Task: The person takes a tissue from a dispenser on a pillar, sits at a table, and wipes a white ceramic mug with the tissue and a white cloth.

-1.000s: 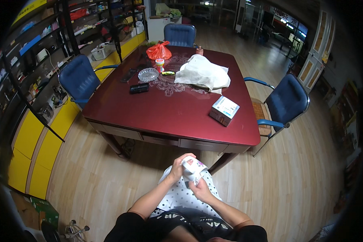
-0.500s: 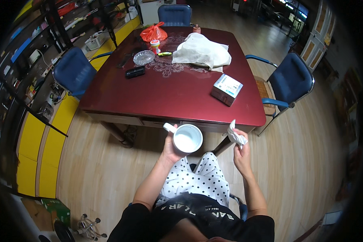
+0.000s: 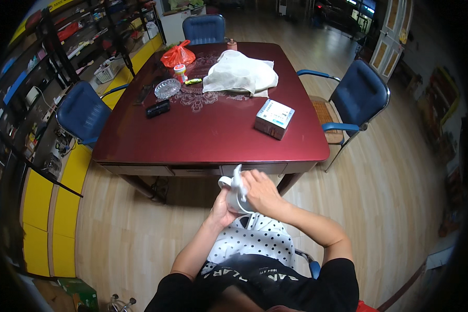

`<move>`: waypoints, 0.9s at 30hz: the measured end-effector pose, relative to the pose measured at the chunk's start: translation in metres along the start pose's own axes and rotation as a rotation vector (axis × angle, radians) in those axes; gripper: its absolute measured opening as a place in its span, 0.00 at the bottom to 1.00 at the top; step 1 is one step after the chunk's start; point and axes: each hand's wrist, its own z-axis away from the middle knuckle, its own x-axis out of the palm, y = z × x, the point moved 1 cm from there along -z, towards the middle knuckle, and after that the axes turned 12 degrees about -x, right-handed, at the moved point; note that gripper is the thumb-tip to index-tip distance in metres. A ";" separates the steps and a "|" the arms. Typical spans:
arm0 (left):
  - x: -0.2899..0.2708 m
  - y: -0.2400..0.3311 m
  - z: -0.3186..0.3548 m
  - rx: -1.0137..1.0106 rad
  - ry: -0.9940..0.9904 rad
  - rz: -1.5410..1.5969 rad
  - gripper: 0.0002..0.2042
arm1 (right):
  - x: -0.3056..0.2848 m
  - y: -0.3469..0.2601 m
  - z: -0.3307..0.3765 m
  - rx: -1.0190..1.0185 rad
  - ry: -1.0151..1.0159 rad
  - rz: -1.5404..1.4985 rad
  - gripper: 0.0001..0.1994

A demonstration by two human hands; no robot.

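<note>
I sit in front of a dark red table (image 3: 208,138). My left hand (image 3: 222,209) holds a white mug (image 3: 230,193) from below, over my lap. My right hand (image 3: 260,190) presses a white tissue (image 3: 237,179) against the mug's mouth, covering most of the opening. Both hands are close together just below the table's near edge.
On the table lie a white-and-blue box (image 3: 274,118), a white cloth bag (image 3: 240,73), a glass ashtray (image 3: 167,88), a black case (image 3: 157,108), a small jar (image 3: 180,72) and a red plastic bag (image 3: 178,53). Blue chairs (image 3: 358,99) stand around it. Yellow shelves line the left wall.
The right hand, held apart with the tissue half a second ago, has come back onto the mug. The mug's open mouth is now covered.
</note>
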 end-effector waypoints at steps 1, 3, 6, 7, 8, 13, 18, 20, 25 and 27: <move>-0.002 0.000 0.000 0.020 -0.023 -0.023 0.26 | -0.006 0.002 -0.002 0.073 -0.138 0.038 0.13; -0.008 0.003 0.001 0.152 0.031 -0.075 0.23 | 0.003 0.015 0.010 0.141 -0.059 0.057 0.13; -0.018 0.012 0.002 0.282 0.174 0.022 0.25 | -0.013 0.020 0.020 0.570 -0.424 -0.556 0.12; -0.011 0.017 0.009 0.232 0.096 0.090 0.27 | -0.013 0.027 0.034 0.558 -0.484 -0.622 0.12; -0.011 0.023 0.010 0.219 0.011 0.136 0.27 | -0.004 0.037 0.055 0.553 -0.384 -0.530 0.11; -0.006 0.029 0.018 0.177 -0.024 0.145 0.26 | -0.036 0.032 0.038 0.375 0.351 -0.386 0.16; -0.002 0.023 0.007 0.153 -0.053 0.104 0.26 | -0.019 -0.023 0.010 0.239 0.068 -0.557 0.19; -0.013 0.024 -0.005 0.425 -0.029 -0.143 0.23 | 0.004 -0.044 0.008 0.272 0.108 -0.860 0.19; -0.027 0.032 -0.013 0.915 0.041 -0.505 0.20 | 0.057 -0.042 -0.005 0.938 0.611 -1.806 0.18; -0.010 0.038 0.001 0.948 0.172 -0.644 0.19 | 0.050 -0.053 0.005 0.712 0.371 -1.239 0.17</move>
